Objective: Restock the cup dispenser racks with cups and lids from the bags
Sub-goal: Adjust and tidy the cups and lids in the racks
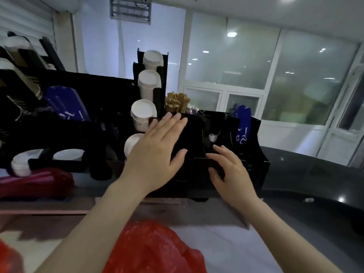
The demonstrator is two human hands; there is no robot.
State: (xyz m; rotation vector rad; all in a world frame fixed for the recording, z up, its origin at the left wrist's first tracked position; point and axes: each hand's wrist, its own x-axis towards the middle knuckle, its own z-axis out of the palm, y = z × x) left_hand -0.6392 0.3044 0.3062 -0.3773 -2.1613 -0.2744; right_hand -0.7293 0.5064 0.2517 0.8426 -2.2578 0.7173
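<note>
Rack [244, 174] in black fronts both my arms: left hand [157, 152] flat, fingers spread, empty; right hand [230, 174] loosely open against it.

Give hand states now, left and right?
Left hand: open, fingers spread, holding nothing.
Right hand: open, empty, fingers at the black organizer.

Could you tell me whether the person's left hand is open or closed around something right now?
Open: the left hand is spread flat, fingers extended, over the black organizer, gripping nothing.

left hand [155, 152] hides the bottom cup [132, 143]; rack [197, 134] interior too dark.
</note>
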